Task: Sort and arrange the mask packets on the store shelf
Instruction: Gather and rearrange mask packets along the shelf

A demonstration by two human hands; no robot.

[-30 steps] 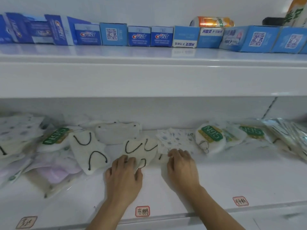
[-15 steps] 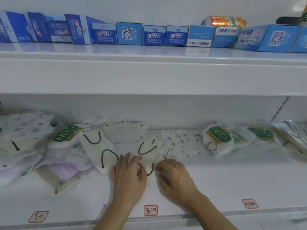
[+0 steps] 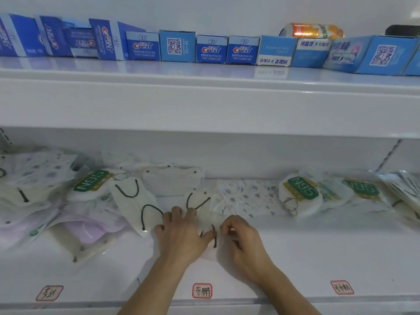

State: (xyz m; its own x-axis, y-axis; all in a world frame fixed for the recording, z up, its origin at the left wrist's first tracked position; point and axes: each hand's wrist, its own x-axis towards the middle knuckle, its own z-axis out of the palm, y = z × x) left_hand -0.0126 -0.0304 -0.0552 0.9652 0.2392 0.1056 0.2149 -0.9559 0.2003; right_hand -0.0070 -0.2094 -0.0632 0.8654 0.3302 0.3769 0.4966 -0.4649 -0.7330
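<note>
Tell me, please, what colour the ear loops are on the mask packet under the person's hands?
Black loops on the white mask packet, seen in the head view.

Mask packets (image 3: pixel 127 201) are being displayed along the lower shelf (image 3: pixel 318 253), piled at its left and spread toward its right. Toothpaste boxes (image 3: pixel 211 50) are being kept in a row on the upper shelf (image 3: pixel 204 98), with a can (image 3: pixel 311 30) lying behind them.
</note>
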